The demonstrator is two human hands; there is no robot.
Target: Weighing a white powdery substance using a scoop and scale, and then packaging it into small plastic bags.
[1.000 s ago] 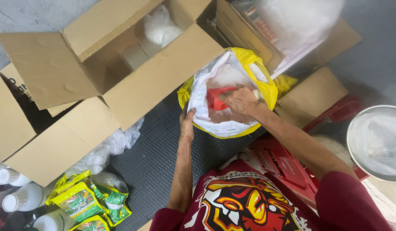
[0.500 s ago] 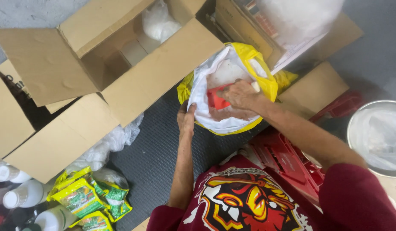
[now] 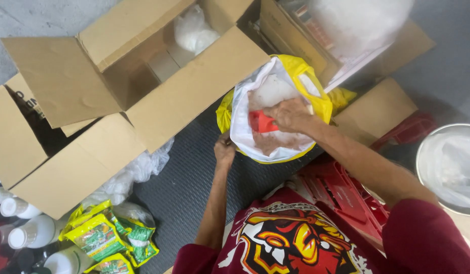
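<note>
A yellow sack (image 3: 316,94) with a white inner liner stands open on the dark ribbed floor, holding brownish powder. My right hand (image 3: 290,115) is inside the sack, closed on a red scoop (image 3: 262,122) that rests in the powder. My left hand (image 3: 224,150) grips the near edge of the white liner at the sack's lower left rim.
A large open cardboard box (image 3: 143,86) holding white bags lies to the left. More cardboard flaps sit behind and right of the sack. Yellow-green packets (image 3: 105,238) and white bottles (image 3: 27,231) lie at lower left. A red crate (image 3: 346,193) and a lined metal bowl (image 3: 450,167) stand at right.
My right hand has shifted slightly inside the sack with the red scoop. My left hand stays on the liner's edge.
</note>
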